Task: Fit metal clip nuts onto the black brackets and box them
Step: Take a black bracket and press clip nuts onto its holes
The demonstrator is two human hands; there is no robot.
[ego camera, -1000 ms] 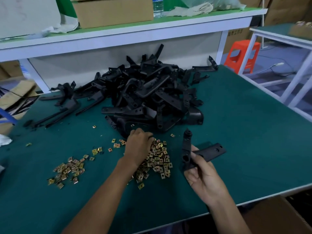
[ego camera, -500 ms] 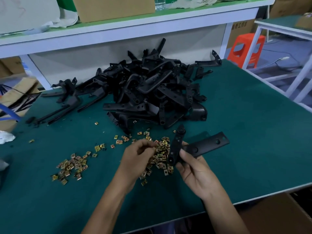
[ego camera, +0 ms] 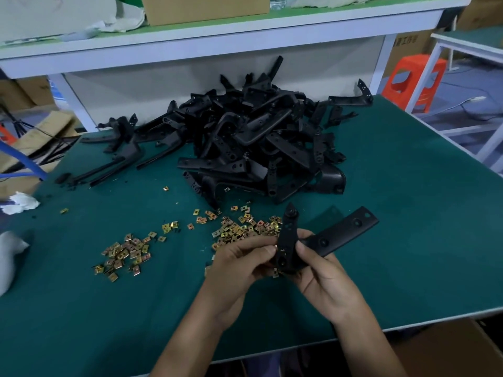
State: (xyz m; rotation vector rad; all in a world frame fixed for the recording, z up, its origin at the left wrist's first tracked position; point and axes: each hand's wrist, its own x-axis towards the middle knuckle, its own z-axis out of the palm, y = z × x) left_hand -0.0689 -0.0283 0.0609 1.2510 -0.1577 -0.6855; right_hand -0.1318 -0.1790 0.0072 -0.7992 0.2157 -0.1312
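My right hand [ego camera: 324, 281] grips a black L-shaped bracket [ego camera: 334, 236] above the table's near middle. One arm of the bracket points up, the other runs to the right. My left hand [ego camera: 236, 265] meets the bracket's lower end with curled fingers; a clip nut between them is too hidden to make out. Gold clip nuts lie in a heap [ego camera: 245, 228] just beyond my hands. A second, looser scatter of clip nuts [ego camera: 125, 251] lies to the left. A big pile of black brackets [ego camera: 253, 142] fills the table's far middle.
The green table [ego camera: 408, 213] ends in a near edge below my wrists, with a cardboard box [ego camera: 449, 349] under its right corner. A white shelf with a box [ego camera: 204, 8] stands behind. An orange stool [ego camera: 413, 80] is at the right, white rags [ego camera: 19, 204] at the left edge.
My left hand left the nut heap and came back to the bracket's lower end. My right hand brought the bracket closer and slightly left.
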